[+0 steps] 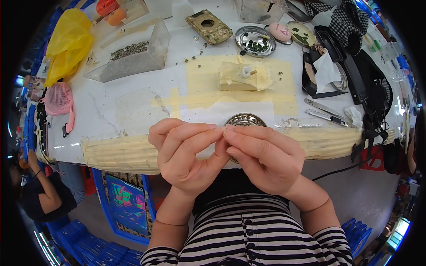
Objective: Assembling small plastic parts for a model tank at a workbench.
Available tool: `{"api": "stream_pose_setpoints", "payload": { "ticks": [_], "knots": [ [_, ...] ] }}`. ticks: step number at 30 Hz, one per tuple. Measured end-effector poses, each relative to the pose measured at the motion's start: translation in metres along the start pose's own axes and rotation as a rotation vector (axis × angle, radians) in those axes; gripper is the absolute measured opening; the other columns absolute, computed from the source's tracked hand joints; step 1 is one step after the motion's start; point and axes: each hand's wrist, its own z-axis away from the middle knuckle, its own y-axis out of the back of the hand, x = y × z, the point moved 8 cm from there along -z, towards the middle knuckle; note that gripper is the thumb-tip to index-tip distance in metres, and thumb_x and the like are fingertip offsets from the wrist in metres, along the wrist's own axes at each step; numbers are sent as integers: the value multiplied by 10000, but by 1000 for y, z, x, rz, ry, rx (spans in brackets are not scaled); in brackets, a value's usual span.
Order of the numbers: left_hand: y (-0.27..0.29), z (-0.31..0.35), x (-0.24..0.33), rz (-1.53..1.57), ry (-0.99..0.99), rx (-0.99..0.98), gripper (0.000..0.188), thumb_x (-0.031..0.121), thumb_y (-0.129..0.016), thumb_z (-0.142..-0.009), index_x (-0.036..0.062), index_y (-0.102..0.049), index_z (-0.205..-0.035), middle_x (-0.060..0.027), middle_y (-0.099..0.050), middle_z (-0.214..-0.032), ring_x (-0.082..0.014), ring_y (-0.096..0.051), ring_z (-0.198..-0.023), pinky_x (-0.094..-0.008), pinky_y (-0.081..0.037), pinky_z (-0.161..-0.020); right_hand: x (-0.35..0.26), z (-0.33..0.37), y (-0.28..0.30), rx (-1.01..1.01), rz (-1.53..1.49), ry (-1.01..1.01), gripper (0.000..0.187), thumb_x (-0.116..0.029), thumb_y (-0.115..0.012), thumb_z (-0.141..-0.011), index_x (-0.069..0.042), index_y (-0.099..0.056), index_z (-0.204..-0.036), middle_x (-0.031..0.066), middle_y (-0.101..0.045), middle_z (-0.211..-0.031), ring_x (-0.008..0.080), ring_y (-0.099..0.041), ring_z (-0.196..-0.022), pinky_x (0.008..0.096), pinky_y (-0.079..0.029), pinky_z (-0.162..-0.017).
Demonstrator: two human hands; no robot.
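Note:
My left hand (188, 153) and my right hand (268, 153) meet at the fingertips above the front edge of the workbench. Thumbs and forefingers of both are pinched together; whatever they hold, if anything, is too small or hidden to name. Partly behind my right hand sits a round metal dish (245, 119) with small pieces in it. Beyond it stands a block wrapped in masking tape (244, 82), with a small white cylindrical piece (246, 71) on top.
A clear bin (104, 73) of small metal parts stands back left, near a yellow plastic bag (69, 42). A metal plate (238, 41) holds dark green pieces. Tweezers (321, 107) and a utility knife (326, 117) lie right. Another person (44, 195) sits far left.

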Motion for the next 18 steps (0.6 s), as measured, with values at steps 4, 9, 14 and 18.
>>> {"api": "stream_pose_setpoints", "payload": {
  "ticks": [4, 9, 14, 18],
  "knots": [
    [1, 2, 0, 11, 0, -1, 249, 21, -806, -663, 121, -735, -879, 22, -681, -916, -216, -508, -872, -326, -417, -777, 27, 10, -6, -9, -458, -398, 203, -13, -717, -872, 25, -725, -1071, 127, -710, -967, 154, -691, -824, 250, -565, -713],
    [5, 2, 1, 40, -33, 20, 297, 33, -838, -624, 161, -774, -884, 56, -699, -920, -194, -512, -856, -291, -424, -743, 42, 22, -21, -45, -961, -848, 185, -54, -659, -949, 45, -711, -1096, 101, -701, -991, 106, -660, -885, 219, -552, -778],
    [7, 2, 6, 58, -89, 14, 298, 65, -857, -625, 176, -777, -889, 70, -707, -947, -190, -511, -869, -282, -427, -745, 42, 25, -27, -125, -1030, -919, 167, -66, -650, -959, 49, -709, -1064, 77, -705, -955, 96, -667, -853, 221, -561, -767],
    [5, 3, 7, 18, -81, 18, 288, 89, -864, -630, 178, -778, -890, 74, -706, -948, -190, -513, -878, -283, -430, -749, 44, 23, -25, -69, -1057, -894, 123, -69, -671, -944, 39, -707, -989, 61, -709, -922, 101, -677, -837, 223, -566, -759]
  ]
}}
